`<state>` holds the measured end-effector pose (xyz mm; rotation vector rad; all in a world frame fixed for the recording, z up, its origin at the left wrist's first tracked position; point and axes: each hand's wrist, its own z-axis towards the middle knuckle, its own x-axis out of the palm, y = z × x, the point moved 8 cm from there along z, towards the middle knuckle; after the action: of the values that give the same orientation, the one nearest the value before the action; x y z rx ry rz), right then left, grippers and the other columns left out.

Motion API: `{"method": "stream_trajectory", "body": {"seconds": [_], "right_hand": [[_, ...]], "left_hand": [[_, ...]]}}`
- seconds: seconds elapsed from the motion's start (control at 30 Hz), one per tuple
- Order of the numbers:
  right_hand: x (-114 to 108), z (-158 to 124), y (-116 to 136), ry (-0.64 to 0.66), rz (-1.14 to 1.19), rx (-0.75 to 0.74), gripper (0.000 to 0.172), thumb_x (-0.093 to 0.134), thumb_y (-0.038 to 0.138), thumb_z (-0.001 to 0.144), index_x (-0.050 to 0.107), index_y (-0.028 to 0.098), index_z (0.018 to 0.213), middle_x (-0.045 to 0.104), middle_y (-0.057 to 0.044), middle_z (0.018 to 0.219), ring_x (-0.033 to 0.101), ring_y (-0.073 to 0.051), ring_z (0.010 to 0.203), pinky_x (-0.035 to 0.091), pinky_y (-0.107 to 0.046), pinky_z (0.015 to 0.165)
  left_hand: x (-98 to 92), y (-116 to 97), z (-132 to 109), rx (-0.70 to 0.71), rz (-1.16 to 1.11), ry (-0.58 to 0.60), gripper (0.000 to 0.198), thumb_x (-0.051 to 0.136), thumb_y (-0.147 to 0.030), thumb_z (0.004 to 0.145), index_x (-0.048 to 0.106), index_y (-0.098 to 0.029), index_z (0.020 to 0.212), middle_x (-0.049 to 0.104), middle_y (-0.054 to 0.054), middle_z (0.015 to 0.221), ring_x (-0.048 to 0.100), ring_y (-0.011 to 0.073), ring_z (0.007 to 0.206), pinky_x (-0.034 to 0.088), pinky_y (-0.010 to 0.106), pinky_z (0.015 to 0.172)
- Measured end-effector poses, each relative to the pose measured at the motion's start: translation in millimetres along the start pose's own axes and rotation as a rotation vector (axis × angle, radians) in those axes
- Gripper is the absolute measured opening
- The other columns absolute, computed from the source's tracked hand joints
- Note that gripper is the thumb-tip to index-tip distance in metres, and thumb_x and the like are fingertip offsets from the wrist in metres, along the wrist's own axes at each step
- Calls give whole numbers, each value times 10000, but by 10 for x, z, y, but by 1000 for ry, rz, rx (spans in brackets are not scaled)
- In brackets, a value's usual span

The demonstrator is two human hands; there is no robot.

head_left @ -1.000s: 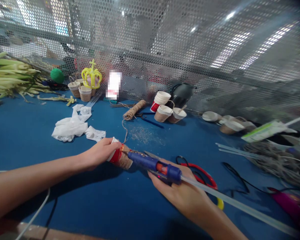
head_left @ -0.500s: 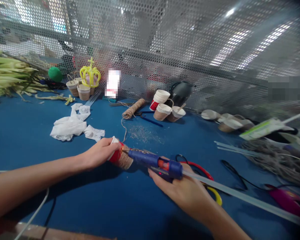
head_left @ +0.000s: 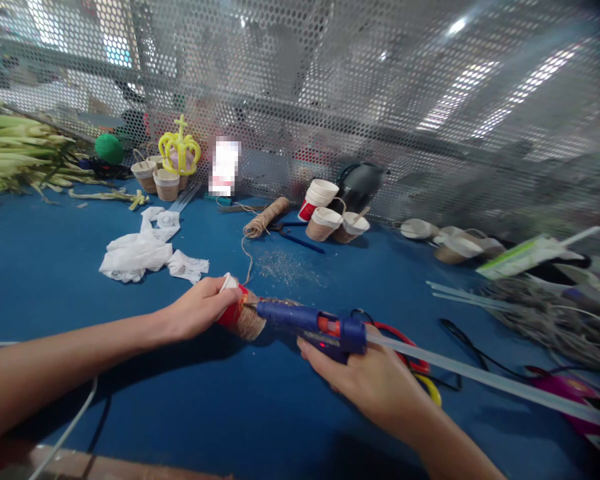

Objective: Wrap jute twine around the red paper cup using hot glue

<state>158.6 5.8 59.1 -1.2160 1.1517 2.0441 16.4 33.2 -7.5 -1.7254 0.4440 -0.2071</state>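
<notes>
My left hand [head_left: 203, 308] is closed around the rim end of a red paper cup [head_left: 230, 318], which lies tilted on its side above the table. Twine [head_left: 253, 320] is wound round the cup's lower part, and a strand runs from it back to a twine roll [head_left: 267, 217]. In my right hand [head_left: 367, 370] is a blue glue gun [head_left: 300, 320], its nozzle at the cup's side beside the wound twine. A long clear glue stick [head_left: 455, 367] sticks out of the gun's back end. A small red light glows on the gun's body.
Crumpled white tissue [head_left: 137, 253] lies left of the twine roll. Blue-handled pliers [head_left: 300, 240] and twine-wrapped cups [head_left: 325, 223] stand farther back. Scissors with red and yellow handles [head_left: 433, 390] lie behind my right hand. A perforated metal screen [head_left: 280, 87] closes off the table's back.
Both hands stay almost where they were, with the nozzle still at the cup. The glue stick's rear end has dropped slightly as the gun turned a little.
</notes>
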Motion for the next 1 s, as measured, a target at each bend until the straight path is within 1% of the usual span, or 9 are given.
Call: {"method": "stream_trajectory", "body": {"seconds": [0.17, 0.33, 0.43, 0.53, 0.63, 0.7, 0.8, 0.9, 1.0], "right_hand": [[67, -46, -108, 64, 6, -18, 175, 478, 262, 734, 624, 219, 647, 570, 19, 464, 574, -136, 489, 441, -221, 465], [48, -49, -113, 43, 14, 15, 197, 487, 304, 737, 602, 212, 606, 542, 31, 436, 542, -121, 439, 426, -220, 441], [20, -26, -58, 19, 10, 38, 212, 465, 306, 747, 591, 212, 605, 566, 23, 471, 556, -129, 468, 437, -225, 453], [-13, -12, -14, 5, 7, 27, 188, 458, 294, 740, 602, 216, 649, 597, 7, 521, 587, -149, 541, 455, -235, 506], [-19, -12, 34, 44, 9, -23, 141, 490, 290, 706, 615, 228, 683, 568, 16, 460, 580, -153, 509, 455, -237, 506], [-32, -10, 67, 55, 13, -41, 127, 489, 269, 698, 612, 239, 689, 573, 16, 463, 573, -155, 497, 462, -245, 508], [-52, 2, 92, 35, 24, -17, 150, 456, 207, 710, 593, 251, 668, 618, -3, 553, 579, -162, 529, 485, -271, 538], [-48, -5, 89, 3, 0, 6, 112, 487, 204, 691, 585, 251, 661, 645, -27, 651, 605, -199, 625, 503, -328, 612], [-42, -34, 70, -19, -13, 16, 96, 507, 207, 676, 588, 248, 647, 647, -39, 665, 611, -217, 647, 505, -350, 621]], "left_hand": [[-35, 32, -18, -1, 93, -49, 301, 405, -338, 727, 593, -106, 766, 618, 39, 690, 536, 177, 668, 404, 241, 587], [-34, 37, -22, 17, 117, -43, 299, 402, -340, 731, 589, -109, 757, 603, 28, 655, 527, 172, 657, 394, 235, 577], [-35, 29, -16, 8, 114, -45, 295, 399, -332, 727, 591, -109, 746, 600, 29, 641, 528, 175, 655, 394, 238, 579], [-26, 13, -6, 1, 89, -38, 284, 400, -319, 720, 590, -109, 737, 603, 33, 650, 530, 176, 659, 396, 240, 588], [2, -2, 1, 3, 34, -8, 276, 391, -310, 724, 585, -115, 725, 602, 31, 669, 532, 168, 659, 397, 236, 601], [17, -3, 2, -3, 2, 8, 267, 387, -303, 728, 580, -119, 709, 602, 28, 682, 531, 156, 646, 395, 232, 604], [17, 8, 1, -21, -23, 6, 255, 395, -299, 726, 573, -119, 691, 604, 28, 679, 528, 145, 624, 393, 226, 594], [-3, 16, 0, -27, -24, -21, 257, 412, -312, 719, 576, -116, 689, 612, 39, 668, 536, 156, 625, 400, 228, 575], [-23, 29, 3, -40, -7, -47, 262, 421, -327, 720, 576, -118, 681, 616, 45, 652, 551, 174, 652, 407, 229, 565]]}}
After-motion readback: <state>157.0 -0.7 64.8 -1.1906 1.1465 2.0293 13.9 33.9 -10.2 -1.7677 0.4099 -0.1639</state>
